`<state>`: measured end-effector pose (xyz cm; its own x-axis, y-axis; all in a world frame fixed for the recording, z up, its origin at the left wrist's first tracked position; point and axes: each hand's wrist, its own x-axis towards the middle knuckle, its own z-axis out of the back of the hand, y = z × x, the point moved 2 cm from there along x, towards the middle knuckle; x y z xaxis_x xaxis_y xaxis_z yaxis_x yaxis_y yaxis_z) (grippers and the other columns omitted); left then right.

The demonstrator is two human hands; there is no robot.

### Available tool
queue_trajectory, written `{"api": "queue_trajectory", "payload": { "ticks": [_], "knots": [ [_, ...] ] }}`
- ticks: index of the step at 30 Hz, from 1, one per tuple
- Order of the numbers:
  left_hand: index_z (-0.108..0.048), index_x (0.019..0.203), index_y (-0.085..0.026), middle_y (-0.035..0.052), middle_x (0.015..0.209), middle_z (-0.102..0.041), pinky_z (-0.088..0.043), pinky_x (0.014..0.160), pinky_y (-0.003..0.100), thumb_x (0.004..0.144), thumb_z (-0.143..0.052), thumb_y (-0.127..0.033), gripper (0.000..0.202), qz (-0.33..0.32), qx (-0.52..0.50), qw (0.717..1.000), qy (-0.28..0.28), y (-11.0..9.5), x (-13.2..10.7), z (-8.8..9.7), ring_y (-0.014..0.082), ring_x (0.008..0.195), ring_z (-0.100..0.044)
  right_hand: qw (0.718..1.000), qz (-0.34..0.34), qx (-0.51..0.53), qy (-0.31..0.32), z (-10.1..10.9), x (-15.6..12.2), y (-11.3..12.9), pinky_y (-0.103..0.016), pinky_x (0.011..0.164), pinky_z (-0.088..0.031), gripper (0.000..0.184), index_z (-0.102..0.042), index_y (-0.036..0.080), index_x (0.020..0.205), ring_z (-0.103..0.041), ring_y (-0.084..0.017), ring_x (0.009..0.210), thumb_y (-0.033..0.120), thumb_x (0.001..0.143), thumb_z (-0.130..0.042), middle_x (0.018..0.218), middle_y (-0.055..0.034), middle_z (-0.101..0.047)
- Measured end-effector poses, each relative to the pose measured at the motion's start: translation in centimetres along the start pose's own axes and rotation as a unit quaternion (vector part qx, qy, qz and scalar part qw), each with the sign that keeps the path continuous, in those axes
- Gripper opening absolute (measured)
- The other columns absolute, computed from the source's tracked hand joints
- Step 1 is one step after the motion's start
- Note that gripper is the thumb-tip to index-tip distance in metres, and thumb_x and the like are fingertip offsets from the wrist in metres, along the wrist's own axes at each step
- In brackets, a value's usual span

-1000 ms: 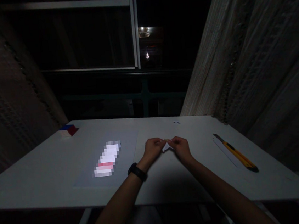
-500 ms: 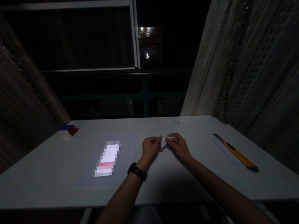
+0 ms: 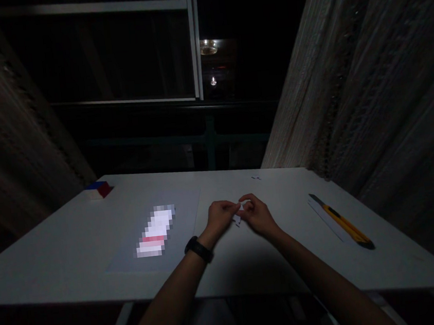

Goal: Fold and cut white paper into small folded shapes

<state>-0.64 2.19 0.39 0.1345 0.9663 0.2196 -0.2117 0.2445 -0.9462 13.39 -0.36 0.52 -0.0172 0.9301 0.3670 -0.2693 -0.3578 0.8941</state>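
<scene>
Above the middle of the white table (image 3: 289, 258), my left hand (image 3: 220, 216) pinches a small piece of white paper (image 3: 238, 219). My right hand (image 3: 258, 215) meets it from the other side, thumb and forefinger closed on the same paper. The fingers of both hands nearly touch and cover most of the paper, so its full shape is hidden. A dark watch is on my left wrist. To the right lies a yellow and black utility knife (image 3: 343, 224), with a narrow strip of white paper (image 3: 327, 219) alongside it.
A lit phone (image 3: 155, 231), its screen blurred, lies on a white sheet (image 3: 186, 217) at the left. A blue, red and white block (image 3: 99, 190) sits at the far left corner. Small dark-edged scraps (image 3: 256, 178) lie near the back edge. Curtains (image 3: 300, 71) hang on both sides.
My fingers have shifted on the paper, and it now hangs lower between them. The right hand's fingers have curled and drawn closer to the left. The other things stay put.
</scene>
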Motion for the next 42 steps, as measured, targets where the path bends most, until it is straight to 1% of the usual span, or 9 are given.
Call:
{"api": "queue_trajectory", "payload": {
  "ticks": [6, 10, 14, 17, 24, 30, 33, 38, 42],
  "knots": [
    [-0.069, 0.066, -0.012, 0.0061, 0.059, -0.065, -0.039, 0.051, 0.024, 0.057, -0.073, -0.039, 0.029, 0.040, -0.062, 0.996, -0.044, 0.5, 0.3, 0.1, 0.0148, 0.055, -0.057, 1.000, 0.002, -0.009, -0.012, 0.1, -0.1, 0.2, -0.023, 0.051, -0.040, 0.032, -0.054, 0.020, 0.094, -0.050, -0.011, 0.051, 0.030, 0.067, -0.067, 0.056, 0.0060, -0.054],
    [-0.069, 0.063, -0.013, 0.0071, 0.061, -0.066, -0.041, 0.052, 0.026, 0.058, -0.072, -0.037, 0.024, 0.051, -0.046, 0.993, -0.093, 0.7, 0.4, 0.6, 0.0162, 0.056, -0.058, 0.997, 0.069, -0.034, 0.000, 0.4, -0.4, 1.1, -0.028, 0.064, -0.049, 0.034, -0.056, 0.021, 0.106, -0.061, -0.015, 0.069, 0.029, 0.073, -0.061, 0.089, -0.0051, -0.066],
    [-0.070, 0.064, -0.014, 0.0074, 0.064, -0.067, -0.042, 0.056, 0.026, 0.058, -0.073, -0.035, 0.023, 0.039, -0.099, 0.987, -0.119, 0.5, 0.4, 1.1, 0.0155, 0.059, -0.058, 0.978, 0.187, -0.088, 0.040, 0.4, -0.7, 1.6, -0.039, 0.090, -0.044, 0.041, -0.062, 0.024, 0.110, -0.058, -0.021, 0.100, 0.013, 0.072, -0.052, 0.128, -0.0082, -0.050],
    [-0.070, 0.066, -0.011, 0.0072, 0.063, -0.066, -0.041, 0.054, 0.025, 0.054, -0.077, -0.036, 0.028, 0.053, -0.169, 0.977, -0.117, 0.0, 0.2, 1.1, 0.0133, 0.056, -0.055, 0.971, 0.200, -0.119, 0.054, 0.1, -0.8, 1.0, -0.039, 0.094, -0.043, 0.051, -0.063, 0.027, 0.110, -0.056, -0.019, 0.100, 0.004, 0.067, -0.049, 0.138, -0.0058, -0.040],
    [-0.066, 0.061, -0.010, 0.0034, 0.059, -0.060, -0.037, 0.047, 0.020, 0.055, -0.077, -0.042, 0.035, 0.115, -0.301, 0.945, -0.055, -1.1, -0.3, 0.8, 0.0073, 0.050, -0.049, 0.968, 0.194, -0.157, 0.035, -0.2, -0.6, -0.4, -0.038, 0.089, -0.047, 0.040, -0.067, 0.031, 0.104, -0.057, -0.019, 0.098, 0.008, 0.073, -0.057, 0.130, -0.0037, -0.051],
    [-0.066, 0.067, -0.010, 0.0041, 0.064, -0.061, -0.040, 0.048, 0.019, 0.057, -0.075, -0.044, 0.036, 0.138, -0.332, 0.932, -0.037, -1.1, -0.3, 0.7, 0.0076, 0.053, -0.051, 0.972, 0.197, -0.131, 0.000, 0.0, -0.3, -0.5, -0.037, 0.090, -0.047, 0.031, -0.070, 0.031, 0.099, -0.059, -0.020, 0.100, 0.013, 0.075, -0.060, 0.118, -0.0038, -0.060],
    [-0.067, 0.068, -0.011, 0.0028, 0.061, -0.059, -0.037, 0.047, 0.019, 0.059, -0.073, -0.046, 0.037, 0.108, -0.301, 0.946, -0.042, -0.9, -0.1, 0.7, 0.0072, 0.051, -0.048, 0.973, 0.192, -0.129, -0.013, 0.1, -0.2, -0.4, -0.037, 0.089, -0.047, 0.029, -0.071, 0.030, 0.096, -0.060, -0.021, 0.100, 0.014, 0.074, -0.059, 0.114, -0.0043, -0.063],
    [-0.067, 0.062, -0.010, 0.0021, 0.055, -0.057, -0.033, 0.047, 0.021, 0.065, -0.067, -0.049, 0.039, 0.019, -0.171, 0.979, -0.111, -0.7, 0.3, 1.1, 0.0090, 0.051, -0.045, 0.983, 0.165, -0.070, -0.043, 0.7, -0.3, 0.2, -0.038, 0.087, -0.048, 0.025, -0.073, 0.025, 0.082, -0.063, -0.021, 0.095, 0.013, 0.072, -0.053, 0.102, -0.0042, -0.069],
    [-0.068, 0.062, -0.010, 0.0026, 0.054, -0.057, -0.033, 0.048, 0.022, 0.066, -0.064, -0.051, 0.041, 0.009, -0.126, 0.984, -0.123, -0.9, 0.3, 1.2, 0.0108, 0.052, -0.046, 0.992, 0.099, 0.007, -0.082, 0.9, -0.5, 0.8, -0.036, 0.077, -0.051, 0.013, -0.066, 0.020, 0.076, -0.066, -0.020, 0.082, 0.021, 0.075, -0.053, 0.087, -0.0062, -0.071]
  ]
}}
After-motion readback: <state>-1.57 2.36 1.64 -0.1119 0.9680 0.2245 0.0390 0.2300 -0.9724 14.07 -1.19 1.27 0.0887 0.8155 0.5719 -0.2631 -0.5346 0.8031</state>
